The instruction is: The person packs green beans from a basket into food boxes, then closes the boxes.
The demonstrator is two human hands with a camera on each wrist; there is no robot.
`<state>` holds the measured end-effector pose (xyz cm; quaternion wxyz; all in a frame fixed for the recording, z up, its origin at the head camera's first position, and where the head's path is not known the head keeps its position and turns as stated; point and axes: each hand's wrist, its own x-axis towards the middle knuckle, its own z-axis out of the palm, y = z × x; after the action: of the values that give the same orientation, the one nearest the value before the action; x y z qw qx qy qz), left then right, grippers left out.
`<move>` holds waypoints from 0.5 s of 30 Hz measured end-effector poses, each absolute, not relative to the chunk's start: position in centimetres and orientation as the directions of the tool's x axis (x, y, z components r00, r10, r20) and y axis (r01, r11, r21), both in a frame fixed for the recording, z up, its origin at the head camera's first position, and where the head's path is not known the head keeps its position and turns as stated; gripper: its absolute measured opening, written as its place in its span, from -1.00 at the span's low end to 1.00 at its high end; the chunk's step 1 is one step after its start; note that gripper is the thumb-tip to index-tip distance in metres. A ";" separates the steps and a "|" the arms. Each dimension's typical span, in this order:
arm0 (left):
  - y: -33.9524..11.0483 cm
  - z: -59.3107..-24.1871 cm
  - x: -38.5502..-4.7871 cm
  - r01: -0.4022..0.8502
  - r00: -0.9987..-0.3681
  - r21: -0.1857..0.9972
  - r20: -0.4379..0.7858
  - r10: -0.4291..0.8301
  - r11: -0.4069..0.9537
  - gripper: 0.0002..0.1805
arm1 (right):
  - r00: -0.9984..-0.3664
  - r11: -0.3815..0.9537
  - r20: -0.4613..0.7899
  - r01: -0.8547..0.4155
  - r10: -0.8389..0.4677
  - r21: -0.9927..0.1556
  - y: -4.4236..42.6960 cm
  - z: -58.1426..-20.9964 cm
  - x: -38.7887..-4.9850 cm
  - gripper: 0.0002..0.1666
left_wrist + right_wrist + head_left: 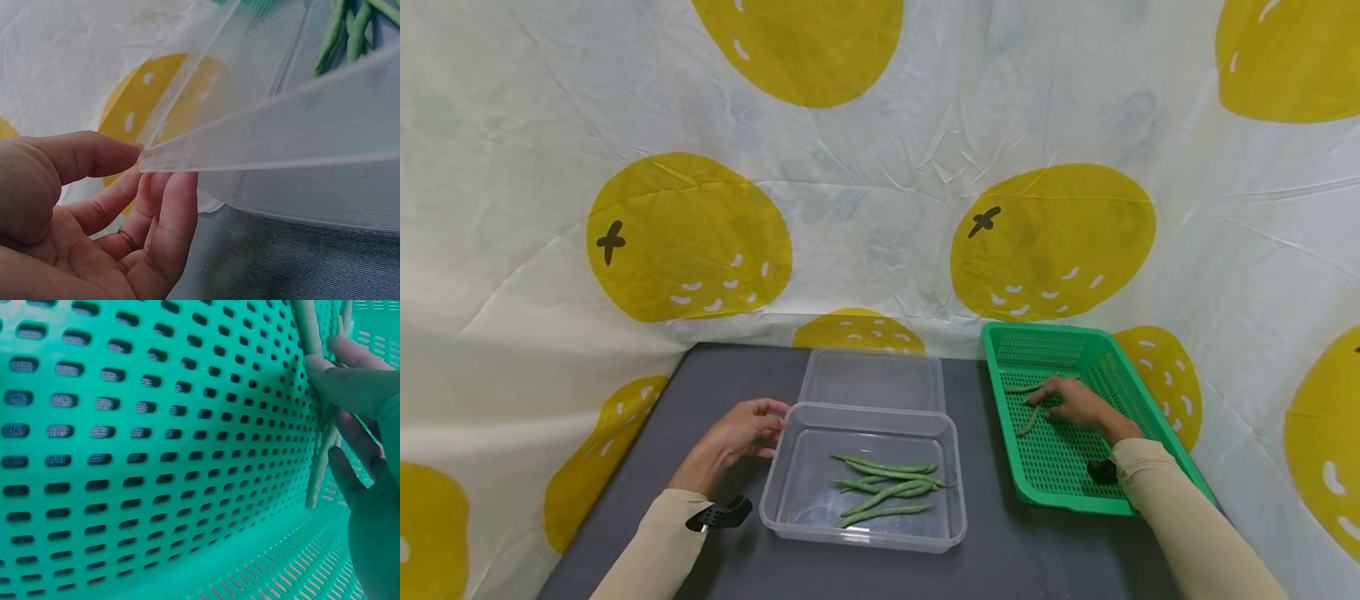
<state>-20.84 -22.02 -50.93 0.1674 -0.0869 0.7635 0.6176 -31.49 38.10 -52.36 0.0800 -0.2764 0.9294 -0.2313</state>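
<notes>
A clear plastic container (pixel 863 540) on the dark tabletop holds several green beans (pixel 887 492). At its upper left corner my left hand (pixel 748 433) pinches the rim, with the thumb above and fingers beneath the edge in the left wrist view. To the right stands a green perforated basket (pixel 1052 475) with a few more green beans (pixel 1028 422) on its floor. Inside it, my right hand (pixel 1075 404) reaches down over those beans, thumb and fingers apart. In the right wrist view the thumb meets a bean (pixel 319 475), and the fingers partly hide the others.
A clear flat lid (pixel 872 375) lies behind the container, partly covered by its back rim. The dark table (pixel 737 375) ends at a white curtain (pixel 872 250) with yellow fruit shapes, which hangs behind and at both sides.
</notes>
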 end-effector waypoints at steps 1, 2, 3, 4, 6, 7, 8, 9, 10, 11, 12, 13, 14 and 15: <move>-22.0 -50.9 -20.8 -0.337 -0.929 0.914 -0.362 0.079 0.224 -0.59 | -0.832 0.743 -0.016 -0.487 -0.555 -0.459 38.1 -52.4 -31.5 -0.65; -22.0 -50.9 -20.8 -0.339 -0.928 0.914 -0.364 0.080 0.223 -0.59 | -0.827 0.745 -0.006 -0.503 -0.562 -0.438 38.0 -52.3 -31.6 -0.66; -22.0 -50.9 -20.8 -0.338 -0.928 0.915 -0.363 0.082 0.222 -0.59 | -0.824 0.747 0.006 -0.518 -0.567 -0.417 38.0 -52.4 -31.6 -0.66; -22.0 -50.9 -20.8 -0.339 -0.927 0.915 -0.364 0.084 0.218 -0.58 | -0.820 0.748 0.021 -0.532 -0.572 -0.396 38.1 -52.4 -31.7 -0.68; -22.0 -50.9 -20.7 -0.342 -0.926 0.915 -0.366 0.087 0.215 -0.58 | -0.822 0.756 0.048 -0.544 -0.568 -0.363 38.1 -52.6 -31.7 -0.72; -22.0 -50.9 -20.7 -0.337 -0.927 0.916 -0.363 0.092 0.220 -0.58 | -0.823 0.760 0.060 -0.547 -0.565 -0.350 38.2 -52.7 -31.7 -0.74; -22.0 -50.9 -20.7 -0.341 -0.927 0.915 -0.366 0.088 0.216 -0.58 | -0.824 0.764 0.071 -0.551 -0.562 -0.337 38.2 -52.8 -31.8 -0.76; -22.0 -50.9 -20.7 -0.338 -0.927 0.916 -0.364 0.090 0.217 -0.58 | -0.822 0.766 0.081 -0.557 -0.564 -0.322 38.2 -52.8 -31.8 -0.77; -22.0 -50.9 -20.7 -0.340 -0.927 0.915 -0.365 0.089 0.216 -0.58 | -0.817 0.765 0.087 -0.566 -0.569 -0.307 38.2 -52.8 -31.9 -0.78; -22.1 -50.8 -20.8 -0.338 -0.927 0.916 -0.363 0.089 0.218 -0.58 | -0.816 0.767 0.089 -0.570 -0.572 -0.295 38.2 -52.8 -31.9 -0.78; -22.1 -50.8 -20.8 -0.336 -0.928 0.916 -0.362 0.090 0.220 -0.58 | -0.812 0.767 0.088 -0.576 -0.578 -0.282 38.1 -52.8 -32.0 -0.79; -22.1 -50.8 -20.8 -0.333 -0.928 0.916 -0.360 0.092 0.222 -0.57 | -0.809 0.768 0.083 -0.580 -0.581 -0.273 38.1 -52.7 -32.0 -0.79; -22.1 -50.8 -20.8 -0.335 -0.928 0.916 -0.361 0.090 0.220 -0.57 | -0.805 0.767 0.078 -0.585 -0.588 -0.263 38.0 -52.6 -32.0 -0.79; -22.1 -50.8 -20.8 -0.334 -0.928 0.916 -0.361 0.091 0.221 -0.57 | -0.802 0.768 0.069 -0.589 -0.593 -0.253 37.9 -52.5 -32.0 -0.80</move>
<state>-20.80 -22.15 -50.77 0.1718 -0.0799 0.7622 0.6190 -32.04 37.94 -52.54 0.0075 -0.3142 0.9401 -0.1322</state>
